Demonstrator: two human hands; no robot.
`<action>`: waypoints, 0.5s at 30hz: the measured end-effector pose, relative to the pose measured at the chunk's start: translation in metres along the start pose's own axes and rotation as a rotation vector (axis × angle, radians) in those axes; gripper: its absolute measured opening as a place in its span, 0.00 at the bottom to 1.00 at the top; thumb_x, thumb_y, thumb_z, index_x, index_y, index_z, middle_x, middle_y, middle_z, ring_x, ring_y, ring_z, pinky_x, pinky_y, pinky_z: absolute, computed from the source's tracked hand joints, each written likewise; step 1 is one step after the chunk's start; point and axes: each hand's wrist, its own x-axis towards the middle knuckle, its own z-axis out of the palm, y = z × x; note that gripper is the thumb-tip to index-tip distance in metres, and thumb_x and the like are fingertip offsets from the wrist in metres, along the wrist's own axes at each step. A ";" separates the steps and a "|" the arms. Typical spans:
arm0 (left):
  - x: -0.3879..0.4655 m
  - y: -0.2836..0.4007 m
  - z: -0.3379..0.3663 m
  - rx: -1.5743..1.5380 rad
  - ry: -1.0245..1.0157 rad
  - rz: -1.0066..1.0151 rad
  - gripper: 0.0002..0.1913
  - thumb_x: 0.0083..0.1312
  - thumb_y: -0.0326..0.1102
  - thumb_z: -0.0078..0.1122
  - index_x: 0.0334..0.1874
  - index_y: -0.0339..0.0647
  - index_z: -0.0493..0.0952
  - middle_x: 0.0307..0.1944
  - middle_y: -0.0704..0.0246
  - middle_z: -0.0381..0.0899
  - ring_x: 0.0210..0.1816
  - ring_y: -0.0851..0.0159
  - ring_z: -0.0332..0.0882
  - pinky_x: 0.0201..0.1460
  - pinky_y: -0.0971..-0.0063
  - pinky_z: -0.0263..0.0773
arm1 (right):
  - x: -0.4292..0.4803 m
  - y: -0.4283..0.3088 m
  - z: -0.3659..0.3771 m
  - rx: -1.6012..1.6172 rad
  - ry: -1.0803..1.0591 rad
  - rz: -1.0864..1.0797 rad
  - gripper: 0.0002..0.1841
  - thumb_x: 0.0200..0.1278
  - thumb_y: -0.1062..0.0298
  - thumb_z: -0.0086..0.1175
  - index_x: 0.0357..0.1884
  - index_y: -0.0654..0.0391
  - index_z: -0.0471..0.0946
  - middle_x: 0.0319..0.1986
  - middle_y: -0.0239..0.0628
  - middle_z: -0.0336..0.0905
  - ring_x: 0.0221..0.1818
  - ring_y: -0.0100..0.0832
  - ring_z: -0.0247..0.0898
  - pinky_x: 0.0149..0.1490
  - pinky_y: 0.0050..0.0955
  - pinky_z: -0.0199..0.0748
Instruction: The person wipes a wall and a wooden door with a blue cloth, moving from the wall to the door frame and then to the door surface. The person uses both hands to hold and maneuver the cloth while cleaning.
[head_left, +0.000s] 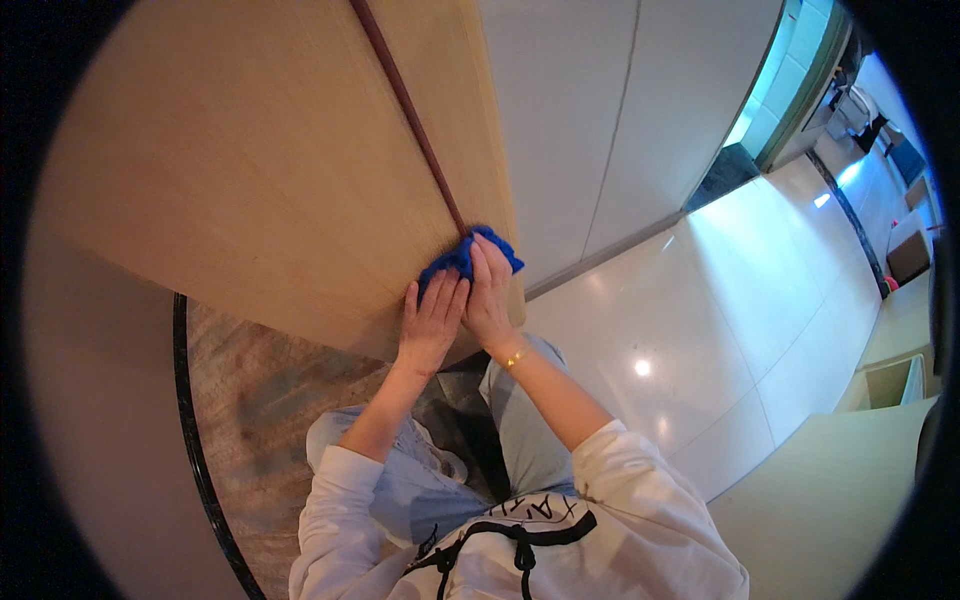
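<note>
A crumpled blue cloth (445, 260) is pressed against a light wood-grain door (247, 165), over the lower visible end of its dark red-brown strip (411, 112). My right hand (489, 292) grips the cloth from the right, its fingers bent over the bunched fabric. Beside it, my left hand (433, 319) holds the cloth's lower left part against the door, fingers extended and fingertips on the fabric. The two hands touch or nearly touch. Part of the cloth is hidden under my fingers.
Right of the door stands a pale wall panel (570, 112) above a glossy tiled floor (720, 315). A brown patterned floor (277, 405) with a black border strip (196, 450) lies at left. My bent knees are close below the door. An open doorway (739, 150) shows far right.
</note>
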 end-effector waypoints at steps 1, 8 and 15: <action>-0.001 0.001 -0.005 0.013 -0.031 0.003 0.22 0.62 0.35 0.43 0.60 0.46 0.64 0.63 0.67 0.62 0.65 0.63 0.58 0.67 0.54 0.45 | -0.002 -0.002 -0.003 0.010 -0.060 0.034 0.29 0.55 0.71 0.49 0.61 0.60 0.58 0.58 0.51 0.60 0.58 0.49 0.59 0.59 0.43 0.56; 0.047 -0.031 -0.032 -0.098 0.310 -0.166 0.20 0.63 0.35 0.46 0.59 0.45 0.65 0.63 0.67 0.64 0.65 0.64 0.59 0.66 0.47 0.41 | 0.059 -0.009 -0.006 0.065 -0.063 -0.131 0.31 0.52 0.70 0.53 0.61 0.57 0.59 0.60 0.52 0.58 0.60 0.49 0.57 0.59 0.43 0.56; 0.015 -0.022 -0.038 0.102 0.118 0.003 0.24 0.62 0.38 0.45 0.62 0.47 0.64 0.63 0.72 0.62 0.65 0.67 0.58 0.66 0.42 0.35 | 0.002 -0.008 0.001 0.070 -0.035 -0.156 0.32 0.57 0.54 0.52 0.62 0.55 0.57 0.62 0.56 0.54 0.63 0.55 0.51 0.62 0.52 0.45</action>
